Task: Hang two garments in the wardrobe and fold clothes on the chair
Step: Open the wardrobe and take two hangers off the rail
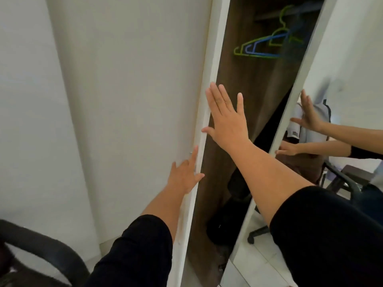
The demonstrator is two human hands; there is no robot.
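Wardrobe (244, 121) part open, brown interior showing between white door (132, 100) and mirrored door (339, 75). Left hand (184, 175) flat, fingers spread on white door's edge; right hand (226, 119) spread, holding nothing, likely widening gap. Hangers (263, 46) bare at top.

Hangers (267, 45) hang inside the wardrobe (244, 83), between the left door (132, 83) and the mirror door (339, 65) on the right. A chair (41, 251) stands at lower left.

I see the wardrobe (244, 112) standing part open, dark brown inside. Green and blue hangers (267, 43) hang bare on its rail. Black chair arm (41, 245) at lower left.
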